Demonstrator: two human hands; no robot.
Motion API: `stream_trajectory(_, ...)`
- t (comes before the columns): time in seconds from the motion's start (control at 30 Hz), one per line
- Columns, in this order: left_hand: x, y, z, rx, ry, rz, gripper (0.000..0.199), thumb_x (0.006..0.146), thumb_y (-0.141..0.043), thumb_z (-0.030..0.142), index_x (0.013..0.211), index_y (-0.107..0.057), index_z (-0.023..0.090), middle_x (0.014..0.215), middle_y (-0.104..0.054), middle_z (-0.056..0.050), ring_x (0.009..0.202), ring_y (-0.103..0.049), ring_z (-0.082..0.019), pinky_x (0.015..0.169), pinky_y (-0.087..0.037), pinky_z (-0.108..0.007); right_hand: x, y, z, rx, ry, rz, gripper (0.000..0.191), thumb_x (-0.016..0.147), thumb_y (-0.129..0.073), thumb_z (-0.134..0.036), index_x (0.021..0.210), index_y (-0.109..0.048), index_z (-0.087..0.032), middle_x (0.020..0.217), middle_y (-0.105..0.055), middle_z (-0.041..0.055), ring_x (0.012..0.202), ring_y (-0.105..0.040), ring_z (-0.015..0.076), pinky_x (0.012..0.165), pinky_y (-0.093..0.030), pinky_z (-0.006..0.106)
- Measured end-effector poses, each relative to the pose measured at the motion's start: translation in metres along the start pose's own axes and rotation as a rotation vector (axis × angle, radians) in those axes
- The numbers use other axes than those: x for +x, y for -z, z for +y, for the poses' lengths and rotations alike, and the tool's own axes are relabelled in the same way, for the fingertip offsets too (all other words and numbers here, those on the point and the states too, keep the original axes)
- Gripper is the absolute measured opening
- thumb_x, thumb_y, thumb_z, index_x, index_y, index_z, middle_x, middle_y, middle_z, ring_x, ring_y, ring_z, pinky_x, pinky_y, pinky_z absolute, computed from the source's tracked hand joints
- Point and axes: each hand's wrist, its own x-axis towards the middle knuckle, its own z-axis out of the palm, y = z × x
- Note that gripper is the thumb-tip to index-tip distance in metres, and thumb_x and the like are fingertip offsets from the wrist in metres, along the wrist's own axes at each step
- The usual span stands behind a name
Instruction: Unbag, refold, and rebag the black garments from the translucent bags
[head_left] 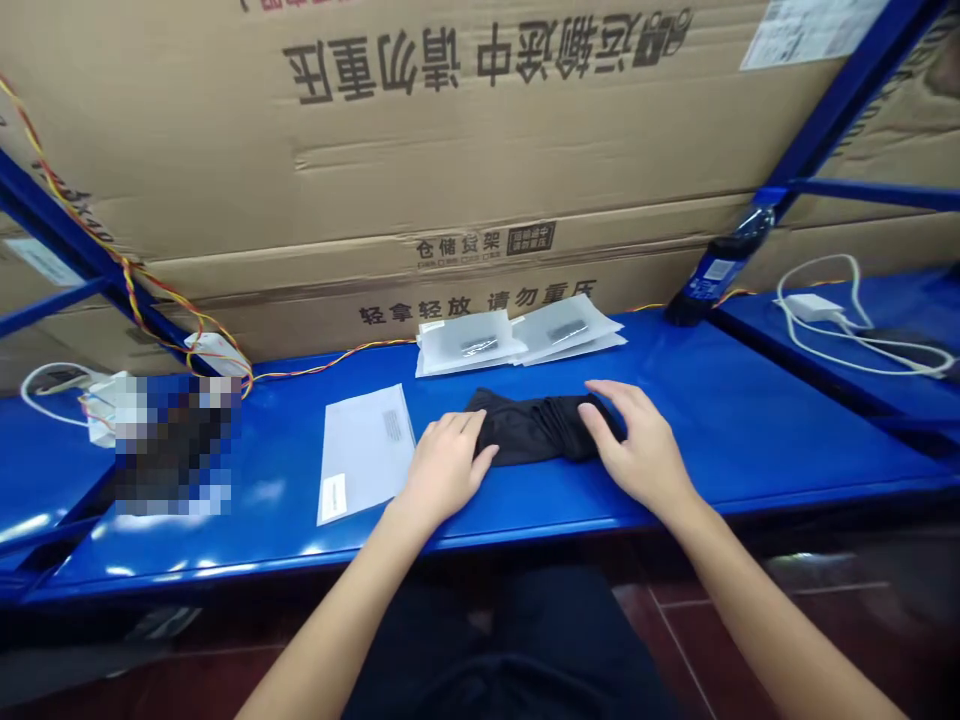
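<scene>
A folded piece of black stretchy cloth [517,435] lies on the blue shelf, smooth on its left and wrinkled toward its right end. My left hand [450,455] rests flat over the cloth's left end, fingers stretched forward and thumb apart. At the other end, my right hand [637,440] touches the cloth with thumb and fingers spread, its lower fingers partly hidden. Left of my left hand lies a frosted flat bag [364,450] with a white label. Behind the cloth are more frosted bags [469,340] and another overlapping group [566,330] with dark print.
The blue metal shelf [277,520] ends close to my body. Large cardboard boxes [420,170] form the back. A dark bottle [720,265] leans by the right post. White cables [825,310] lie at right; a white device [112,405] and twisted wires [172,295] are at left.
</scene>
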Motion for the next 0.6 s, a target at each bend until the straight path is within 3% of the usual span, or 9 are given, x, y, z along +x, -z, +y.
stream_trajectory(0.1,0.0,0.006,0.002,0.018,0.032,-0.021,0.043,0.104,-0.059,0.032,0.144,-0.063,0.015,0.144,-0.07,-0.017,0.133,-0.065,-0.036,0.111,-0.054,-0.052,-0.006,-0.007,-0.026,-0.073,0.113,-0.127,0.065,0.098,-0.061,-0.062,0.144,-0.061,-0.016,0.142,-0.068,0.0215,0.131,-0.065,0.0397,0.11,-0.055,0.057)
stream_trajectory(0.23,-0.013,0.014,-0.007,0.048,0.113,0.012,0.044,0.102,-0.058,0.029,0.142,-0.064,0.013,0.138,-0.073,-0.018,0.127,-0.069,-0.036,0.107,-0.057,-0.052,-0.002,-0.016,-0.039,-0.035,0.1,-0.137,0.044,0.106,-0.049,-0.047,0.135,-0.067,-0.019,0.129,-0.077,0.0164,0.118,-0.074,0.0357,0.102,-0.06,0.052)
stream_trajectory(0.37,-0.038,0.029,-0.034,0.056,0.133,0.077,0.044,0.099,-0.059,0.029,0.14,-0.065,0.015,0.135,-0.074,-0.018,0.124,-0.071,-0.036,0.105,-0.059,-0.052,0.007,-0.003,-0.016,0.046,-0.13,0.042,0.042,0.102,-0.056,-0.047,0.134,-0.067,-0.022,0.12,-0.079,0.0134,0.11,-0.076,0.0345,0.096,-0.061,0.05)
stream_trajectory(0.43,-0.048,0.039,-0.048,0.058,0.141,0.077,0.043,0.097,-0.059,0.029,0.137,-0.067,0.016,0.134,-0.075,-0.018,0.122,-0.072,-0.037,0.104,-0.059,-0.054,0.009,0.005,0.001,0.017,-0.247,0.039,0.048,0.097,-0.062,-0.05,0.134,-0.067,-0.019,0.109,-0.079,0.0148,0.103,-0.076,0.0371,0.093,-0.061,0.054)
stream_trajectory(0.5,-0.051,0.046,-0.057,0.059,0.155,0.063,0.039,0.097,-0.06,0.03,0.132,-0.07,0.017,0.131,-0.076,-0.017,0.119,-0.073,-0.037,0.101,-0.059,-0.053,0.007,0.008,0.015,-0.018,-0.255,-0.021,0.049,0.095,-0.061,-0.052,0.127,-0.07,-0.017,0.103,-0.078,0.0163,0.1,-0.075,0.0389,0.092,-0.059,0.058)
stream_trajectory(0.6,-0.042,0.05,-0.063,0.036,0.172,0.069,0.033,0.098,-0.061,0.038,0.12,-0.074,0.018,0.12,-0.079,-0.015,0.109,-0.074,-0.036,0.095,-0.06,-0.05,0.008,0.004,0.023,0.004,-0.205,-0.033,0.046,0.097,-0.057,-0.056,0.116,-0.074,-0.018,0.113,-0.077,0.0184,0.105,-0.073,0.0377,0.095,-0.058,0.058)
